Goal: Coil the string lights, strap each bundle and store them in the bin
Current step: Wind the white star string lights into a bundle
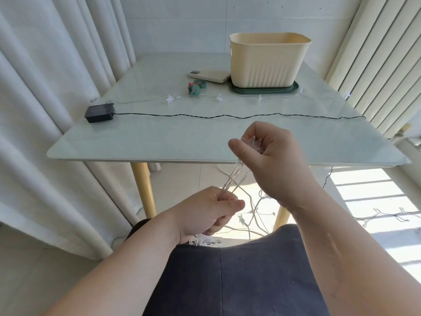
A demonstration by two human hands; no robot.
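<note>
Several loops of clear star string lights (235, 176) stretch between my two hands in front of the table's near edge. My right hand (271, 156) grips the upper end with clear stars bunched in its fingers. My left hand (209, 213) grips the lower end of the loops. More of the clear string hangs down to the floor (255, 215). On the table lie a dark-wired string (227, 116) with a black battery box (99, 113) and a clear star string (170, 99). Green and red straps (196, 87) lie near the cream bin (268, 60).
The bin stands on a green lid or tray (293, 88) at the table's back right, a pale phone-like slab (208, 76) beside it. Curtains hang at the left, blinds at the right. More string lights lie on the sunlit floor (387, 216) at the right.
</note>
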